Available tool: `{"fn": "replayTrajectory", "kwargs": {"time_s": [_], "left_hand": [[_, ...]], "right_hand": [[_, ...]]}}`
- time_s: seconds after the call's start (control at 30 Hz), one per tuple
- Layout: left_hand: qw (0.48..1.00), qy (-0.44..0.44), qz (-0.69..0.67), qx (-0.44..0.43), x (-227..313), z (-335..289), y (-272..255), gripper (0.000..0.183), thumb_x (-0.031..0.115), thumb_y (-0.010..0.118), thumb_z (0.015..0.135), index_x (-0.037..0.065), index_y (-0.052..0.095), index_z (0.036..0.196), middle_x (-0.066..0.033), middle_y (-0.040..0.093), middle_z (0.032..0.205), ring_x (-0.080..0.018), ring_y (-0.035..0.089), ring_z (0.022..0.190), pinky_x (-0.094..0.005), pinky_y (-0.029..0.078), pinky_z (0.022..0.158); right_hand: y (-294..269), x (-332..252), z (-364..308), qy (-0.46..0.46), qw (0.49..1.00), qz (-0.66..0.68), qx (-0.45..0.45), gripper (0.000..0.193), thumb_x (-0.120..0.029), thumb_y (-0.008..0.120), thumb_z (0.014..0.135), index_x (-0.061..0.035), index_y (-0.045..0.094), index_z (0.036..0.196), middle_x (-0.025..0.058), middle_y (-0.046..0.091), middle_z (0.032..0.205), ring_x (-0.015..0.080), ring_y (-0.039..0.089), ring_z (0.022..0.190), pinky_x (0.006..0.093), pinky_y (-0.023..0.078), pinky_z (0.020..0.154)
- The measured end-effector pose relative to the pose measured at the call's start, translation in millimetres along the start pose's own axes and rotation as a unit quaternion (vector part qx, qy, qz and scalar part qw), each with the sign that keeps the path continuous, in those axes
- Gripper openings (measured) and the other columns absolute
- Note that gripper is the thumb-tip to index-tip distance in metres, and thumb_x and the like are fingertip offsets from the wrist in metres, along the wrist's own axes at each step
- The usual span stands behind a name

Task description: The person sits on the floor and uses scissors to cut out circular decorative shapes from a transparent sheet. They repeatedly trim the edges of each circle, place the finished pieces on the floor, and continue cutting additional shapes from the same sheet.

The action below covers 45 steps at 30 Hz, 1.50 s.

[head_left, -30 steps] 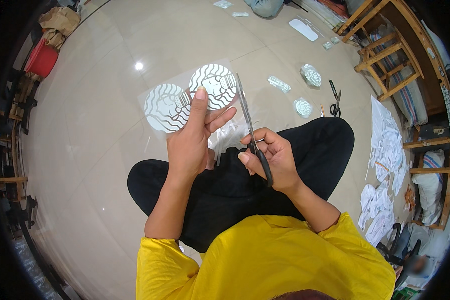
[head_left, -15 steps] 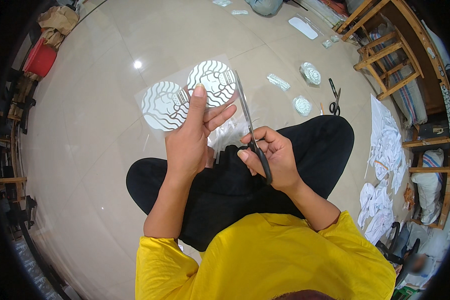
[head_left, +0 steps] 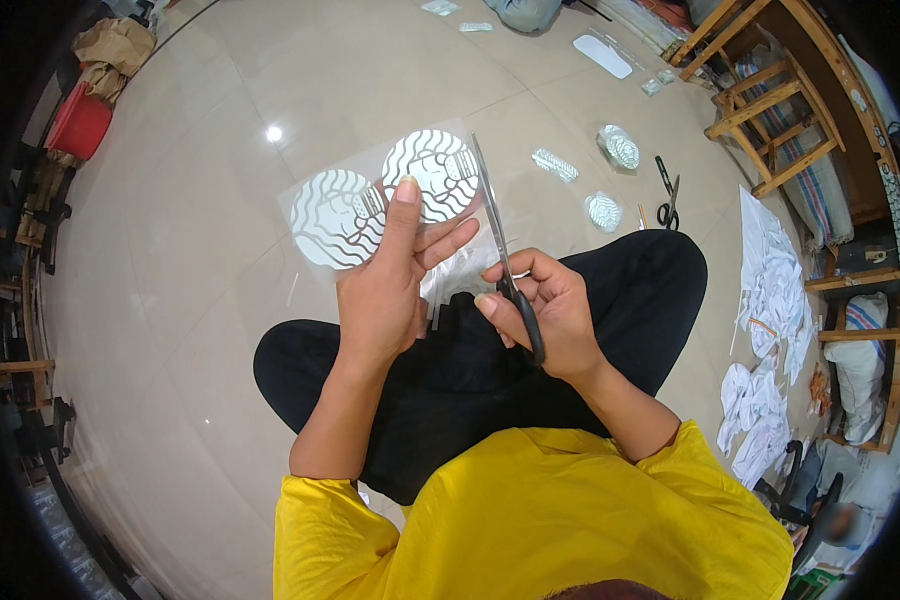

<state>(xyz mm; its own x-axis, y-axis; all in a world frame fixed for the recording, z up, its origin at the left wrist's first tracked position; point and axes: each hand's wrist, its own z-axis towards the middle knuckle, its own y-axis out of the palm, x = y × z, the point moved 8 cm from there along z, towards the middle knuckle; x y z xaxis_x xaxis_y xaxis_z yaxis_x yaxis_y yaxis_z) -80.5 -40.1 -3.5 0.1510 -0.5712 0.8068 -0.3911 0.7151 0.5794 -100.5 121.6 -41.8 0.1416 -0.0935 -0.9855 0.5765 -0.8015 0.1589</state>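
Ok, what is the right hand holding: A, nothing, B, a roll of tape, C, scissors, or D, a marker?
C: the right hand grips black-handled scissors, blades pointing up beside the clear sheet of round patterned stickers that the left hand holds.

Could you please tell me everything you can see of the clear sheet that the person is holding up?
The clear sheet looks like thin, glossy plastic film bearing two round white designs with wavy dark lines, side by side. The left hand holds it up over the pale tiled floor, thumb pressed between the circles. The scissors in the right hand meet its right edge, blades pointing away.
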Motion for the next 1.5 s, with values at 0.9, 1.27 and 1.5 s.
{"fn": "replayTrajectory", "kwargs": {"time_s": [0.9,1.27,1.5], "left_hand": [[0.994,-0.003,-0.061,-0.091,8,10,4,0.041,0.021,0.043,0.110,-0.008,0.044,0.138,-0.0209,0.056,0.139,-0.0368,0.065,0.119,-0.0472,0.059,0.099],[0.984,0.030,-0.155,-0.078,12,13,1,0.044,0.025,0.042,0.111,-0.006,0.042,0.142,-0.0195,0.053,0.142,-0.0360,0.055,0.131,-0.0520,0.048,0.111],[0.987,0.022,-0.139,-0.074,5,8,10,0.048,0.026,0.040,0.111,-0.006,0.037,0.147,-0.0199,0.051,0.144,-0.0350,0.054,0.133,-0.0519,0.047,0.112]], "right_hand": [[-33,-58,39,-0.145,0.971,0.075,0.173,0.038,-0.002,0.077,0.089,-0.0001,0.056,0.121,0.0087,0.070,0.089,0.0112,0.067,0.077,0.0230,0.053,0.072],[13,36,-35,-0.049,0.995,-0.019,-0.082,0.033,-0.005,0.074,0.092,0.0017,0.054,0.118,0.0038,0.065,0.081,0.0065,0.061,0.068,0.0201,0.048,0.065],[20,15,-13,-0.033,0.996,0.004,-0.083,0.031,0.001,0.072,0.091,0.0015,0.055,0.117,0.0017,0.063,0.077,0.0040,0.057,0.064,0.0180,0.045,0.061]]}}
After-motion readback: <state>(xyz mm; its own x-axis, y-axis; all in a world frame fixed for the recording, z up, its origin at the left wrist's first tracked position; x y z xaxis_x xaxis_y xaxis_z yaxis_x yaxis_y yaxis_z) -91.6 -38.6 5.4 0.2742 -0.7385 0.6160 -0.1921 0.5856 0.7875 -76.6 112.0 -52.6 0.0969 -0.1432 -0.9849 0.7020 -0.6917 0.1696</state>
